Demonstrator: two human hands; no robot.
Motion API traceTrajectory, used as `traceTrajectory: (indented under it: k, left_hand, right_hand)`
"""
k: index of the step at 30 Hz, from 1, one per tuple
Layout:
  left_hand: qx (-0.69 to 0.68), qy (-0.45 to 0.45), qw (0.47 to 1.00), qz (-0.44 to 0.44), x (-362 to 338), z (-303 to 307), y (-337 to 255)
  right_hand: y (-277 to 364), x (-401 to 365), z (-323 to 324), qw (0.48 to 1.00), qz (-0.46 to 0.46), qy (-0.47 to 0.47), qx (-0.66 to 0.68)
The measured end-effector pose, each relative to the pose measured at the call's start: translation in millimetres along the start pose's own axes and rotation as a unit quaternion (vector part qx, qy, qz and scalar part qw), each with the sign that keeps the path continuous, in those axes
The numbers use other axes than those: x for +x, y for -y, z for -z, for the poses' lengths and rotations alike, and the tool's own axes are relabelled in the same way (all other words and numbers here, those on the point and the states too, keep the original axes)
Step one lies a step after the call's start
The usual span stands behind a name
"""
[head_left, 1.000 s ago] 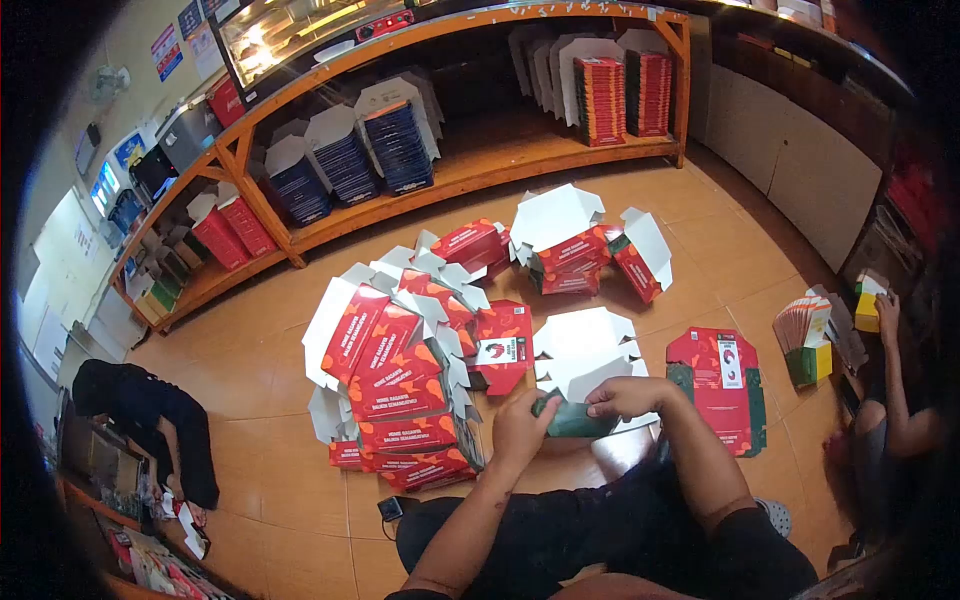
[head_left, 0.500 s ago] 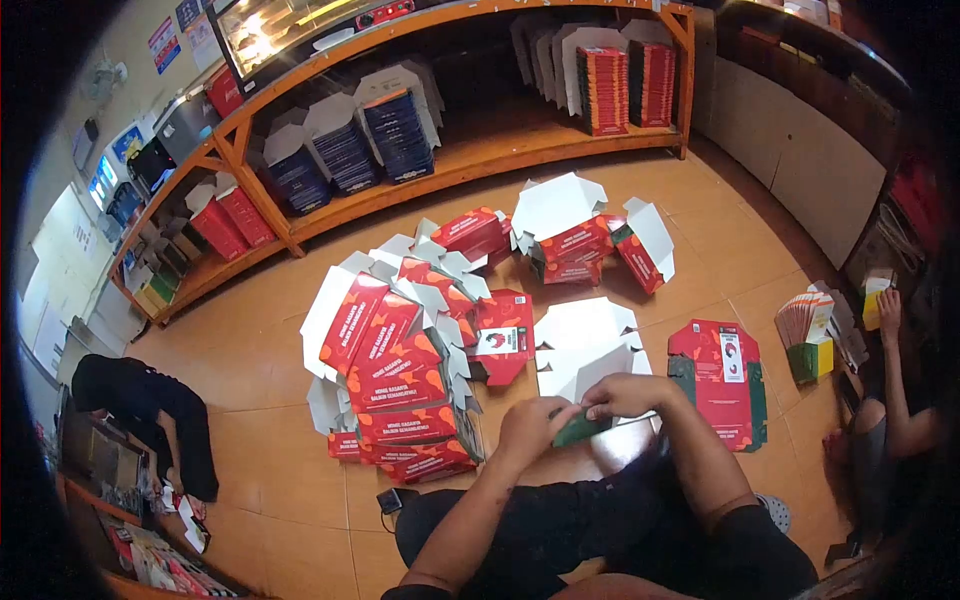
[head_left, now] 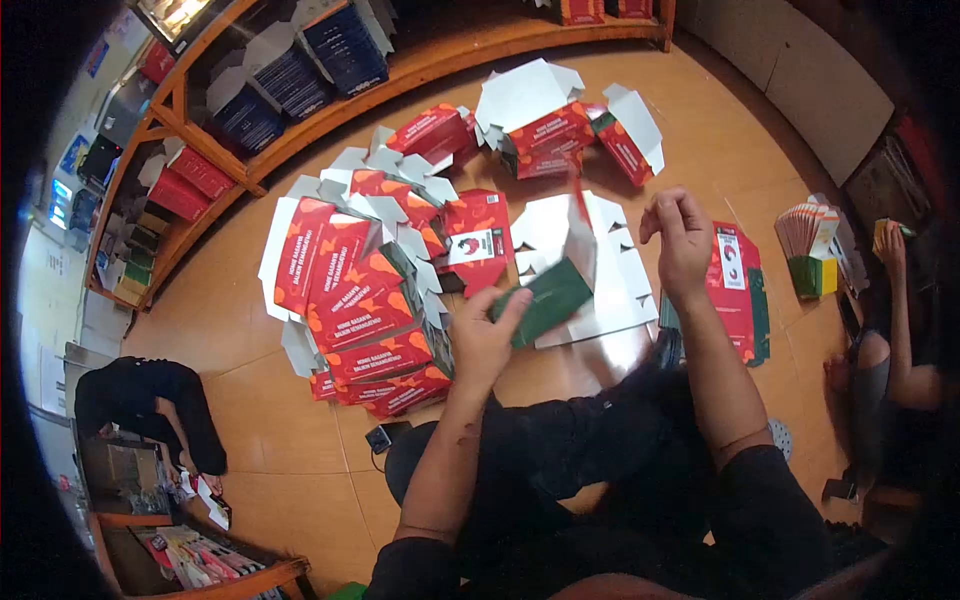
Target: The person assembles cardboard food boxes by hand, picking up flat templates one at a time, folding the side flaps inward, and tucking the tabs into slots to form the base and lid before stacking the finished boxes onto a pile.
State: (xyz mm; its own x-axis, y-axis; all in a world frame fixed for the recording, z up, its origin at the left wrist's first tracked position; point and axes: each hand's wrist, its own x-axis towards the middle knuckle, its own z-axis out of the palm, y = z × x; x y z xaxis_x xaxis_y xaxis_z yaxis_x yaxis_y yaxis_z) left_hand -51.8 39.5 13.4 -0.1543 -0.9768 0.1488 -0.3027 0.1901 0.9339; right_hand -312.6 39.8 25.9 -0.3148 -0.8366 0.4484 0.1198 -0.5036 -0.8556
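Note:
My left hand (head_left: 484, 338) is closed on a partly folded carton box (head_left: 548, 304). Its green side faces me, the thumb lies on that side, and a white panel stands up behind it. To the right, my right hand (head_left: 680, 240) is raised with curled fingers, apart from the box, and nothing shows in it. A flat white-side-up carton blank (head_left: 622, 290) lies on the floor beyond the held box. Under and beside my right forearm lie red and green flat carton blanks (head_left: 733, 300).
A large heap of folded red cartons (head_left: 370, 325) sits on the left, with more red cartons (head_left: 550, 135) ahead. A wooden shelf (head_left: 430, 85) stacked with cartons spans the back. One person crouches at left; another person's hand (head_left: 890, 245) holds a small yellow box at right.
My right hand has let go of the box and risen to the right. My left hand has moved left and up with the box, turning its green side into view. The camera has tilted down.

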Motion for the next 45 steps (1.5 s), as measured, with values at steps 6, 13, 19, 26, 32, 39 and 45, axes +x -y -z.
traceTrajectory:
  k: [6, 13, 19, 26, 32, 39, 45]
  left_hand:
    - [-0.062, -0.052, 0.996, -0.043, 1.6, 7.7, -2.4]
    - [0.034, -0.026, 0.999, -0.027, -2.2, 1.9, -0.7]
    - [0.078, -0.057, 0.995, 0.008, 2.1, 2.8, -2.7]
    - [0.104, -0.027, 0.987, -0.122, -2.9, -0.4, -4.3]
    - [0.122, -0.048, 0.975, -0.178, -6.4, -2.7, -8.1]
    - [0.112, -0.034, 0.977, -0.179, -10.5, -2.1, -14.5]
    - [0.123, -0.032, 0.975, -0.184, -11.5, -1.0, -15.5]
  right_hand:
    - [-9.8, -14.7, -38.0, 0.969, 0.028, 0.17, -0.178]
    - [-27.4, -22.2, -40.4, 0.944, 0.024, 0.191, -0.27]
    - [-34.4, -30.4, -51.9, 0.982, -0.027, 0.022, -0.184]
    - [-23.7, -36.4, -59.3, 0.951, 0.0, 0.171, -0.257]
    - [-15.2, -37.1, -62.9, 0.959, -0.042, 0.175, -0.221]
    - [-22.9, -29.6, -51.0, 0.966, -0.041, 0.162, -0.199]
    - [-22.5, -31.0, -53.1, 0.937, 0.015, 0.255, -0.238]
